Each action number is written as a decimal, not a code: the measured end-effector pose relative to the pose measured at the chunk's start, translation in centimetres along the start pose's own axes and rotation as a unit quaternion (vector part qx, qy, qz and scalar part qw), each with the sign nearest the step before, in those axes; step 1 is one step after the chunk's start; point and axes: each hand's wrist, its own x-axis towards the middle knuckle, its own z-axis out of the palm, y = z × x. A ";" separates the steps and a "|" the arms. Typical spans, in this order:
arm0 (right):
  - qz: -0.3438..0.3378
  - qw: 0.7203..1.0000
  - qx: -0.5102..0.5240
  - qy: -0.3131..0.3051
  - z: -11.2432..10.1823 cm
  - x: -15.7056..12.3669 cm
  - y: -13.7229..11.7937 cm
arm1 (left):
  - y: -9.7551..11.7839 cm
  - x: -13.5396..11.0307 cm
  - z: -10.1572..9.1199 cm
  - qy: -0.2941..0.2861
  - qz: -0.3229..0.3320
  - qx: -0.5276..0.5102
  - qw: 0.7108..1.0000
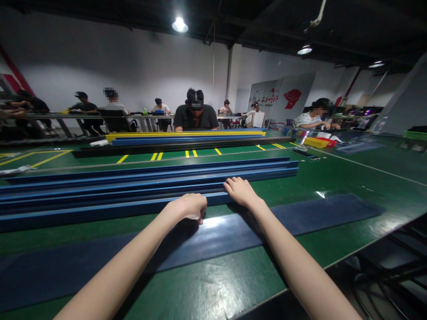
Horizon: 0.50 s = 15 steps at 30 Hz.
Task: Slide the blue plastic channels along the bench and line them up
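Several long blue rails point(140, 178) lie side by side across the green worktable point(333, 178). My left hand point(190, 206) has its fingers curled over the near edge of the closest blue rail point(100, 213). My right hand point(238, 191) rests a little farther right on the same stack, its fingers bent over a rail's edge. Both forearms reach forward from the bottom of the view. A long dark blue mat point(316, 213) lies on the table under my arms, in front of the rails.
A second stack of yellow, blue and black rails point(187, 137) lies farther back. Behind it a person point(195, 113) sits facing me; other people sit at tables left and right. A yellow and red tray point(320, 142) stands back right. The table's edge drops off at lower right.
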 end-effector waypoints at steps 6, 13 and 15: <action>0.000 0.996 0.015 0.083 -0.1 0.3 0.6 | 0.6 -0.7 -1.2 0.073 0.001 0.009 0.997; 0.012 0.935 0.060 0.350 -1.5 -0.1 0.9 | -0.7 -1.5 -2.3 0.230 -0.034 -0.006 0.973; -0.012 0.924 0.075 0.376 -1.6 -0.2 0.6 | -1.2 -1.6 -2.4 0.265 -0.049 0.008 0.963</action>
